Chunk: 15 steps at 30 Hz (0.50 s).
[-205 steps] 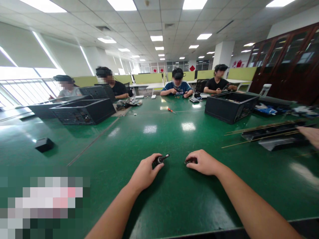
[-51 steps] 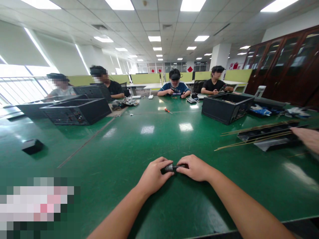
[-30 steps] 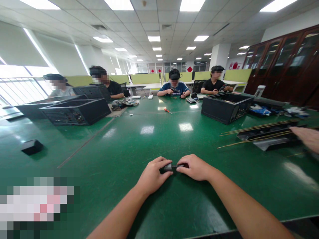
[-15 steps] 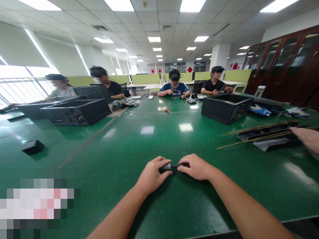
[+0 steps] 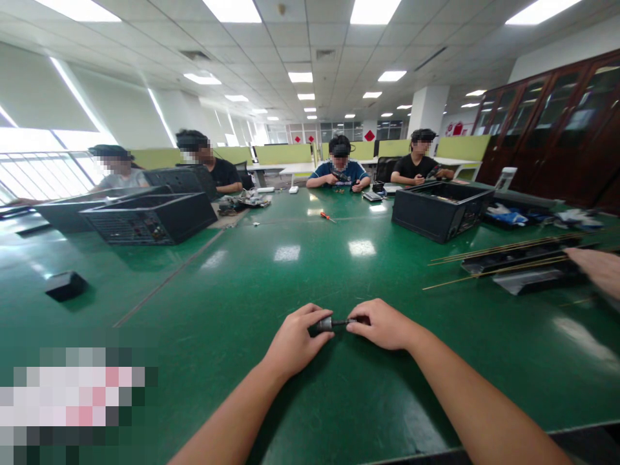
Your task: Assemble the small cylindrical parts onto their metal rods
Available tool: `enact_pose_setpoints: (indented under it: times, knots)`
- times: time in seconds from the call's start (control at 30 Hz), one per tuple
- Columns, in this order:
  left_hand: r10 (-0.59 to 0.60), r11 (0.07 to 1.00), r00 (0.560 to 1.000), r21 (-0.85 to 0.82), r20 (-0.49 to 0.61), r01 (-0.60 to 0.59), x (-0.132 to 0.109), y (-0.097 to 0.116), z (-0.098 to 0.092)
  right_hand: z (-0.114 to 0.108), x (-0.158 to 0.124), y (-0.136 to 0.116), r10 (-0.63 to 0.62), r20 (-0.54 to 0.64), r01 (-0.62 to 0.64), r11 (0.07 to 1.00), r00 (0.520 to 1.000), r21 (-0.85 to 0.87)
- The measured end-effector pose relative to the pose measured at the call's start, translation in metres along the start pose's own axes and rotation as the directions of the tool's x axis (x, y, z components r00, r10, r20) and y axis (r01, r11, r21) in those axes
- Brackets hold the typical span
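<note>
So yeah, left hand (image 5: 291, 341) grips a grey-ended cylinder (image 5: 325, 324), right hand (image 5: 382, 323) pinches a thin rod (image 5: 340, 322), near side of the counter (image 5: 247, 278).

My left hand (image 5: 295, 339) hides part of the grey cylinder (image 5: 325, 324); another person's blurred hand (image 5: 598, 270) is cut off at right.

Metal-looking cylinder (image 5: 325, 323), smooth glossy tabletop (image 5: 320, 271) (almost mirror-like), wood-look cabinet (image 5: 549, 155)
</note>
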<state>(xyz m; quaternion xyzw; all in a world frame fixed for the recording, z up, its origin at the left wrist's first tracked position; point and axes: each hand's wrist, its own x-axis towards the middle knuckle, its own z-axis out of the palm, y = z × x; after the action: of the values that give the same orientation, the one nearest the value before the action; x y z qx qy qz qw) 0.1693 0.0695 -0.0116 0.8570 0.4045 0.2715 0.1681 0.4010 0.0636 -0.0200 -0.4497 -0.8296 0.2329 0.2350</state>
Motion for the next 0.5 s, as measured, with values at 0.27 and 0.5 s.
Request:
enact_pose_setpoints:
  times: [0.27, 0.5]
  knots:
    - [0.014, 1.000, 1.000, -0.003, -0.001, -0.014, 0.0000, -0.0012, -0.0007, 0.0006, 0.0007, 0.0025, 0.009, 0.007, -0.009, 1.000, 1.000, 0.010]
    - [0.022, 1.000, 1.000, -0.009, -0.006, -0.022, 0.0000, -0.0022, -0.0008, 0.0000, 0.0004, 0.0031, 0.024, 0.008, -0.024, 1.000, 1.000, 0.015]
